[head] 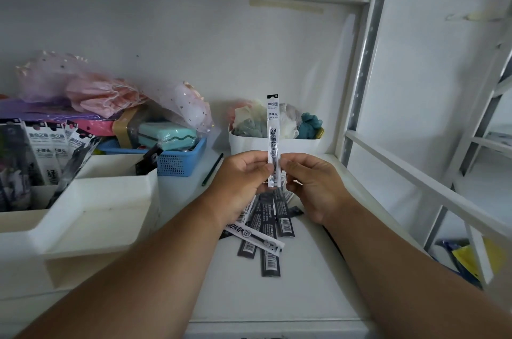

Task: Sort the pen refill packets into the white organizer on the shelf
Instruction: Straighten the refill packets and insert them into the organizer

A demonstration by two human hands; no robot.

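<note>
Head view, both hands' fingers (259, 169) pinching refill packet (273, 128)

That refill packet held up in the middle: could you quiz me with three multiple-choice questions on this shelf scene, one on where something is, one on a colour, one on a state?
1. Where do the loose refill packets lie?
A. On the shelf beneath the hands
B. In the blue basket
C. On the floor

2. What colour is the mesh basket?
A. Red
B. Blue
C. Black

3. How is the raised packet held?
A. Lying flat
B. Upright, by both hands
C. By one hand alone

Answers: 1 A, they are fanned out under the wrists. 2 B, plainly blue. 3 B, the left hand and right hand pinch its lower end.
</note>
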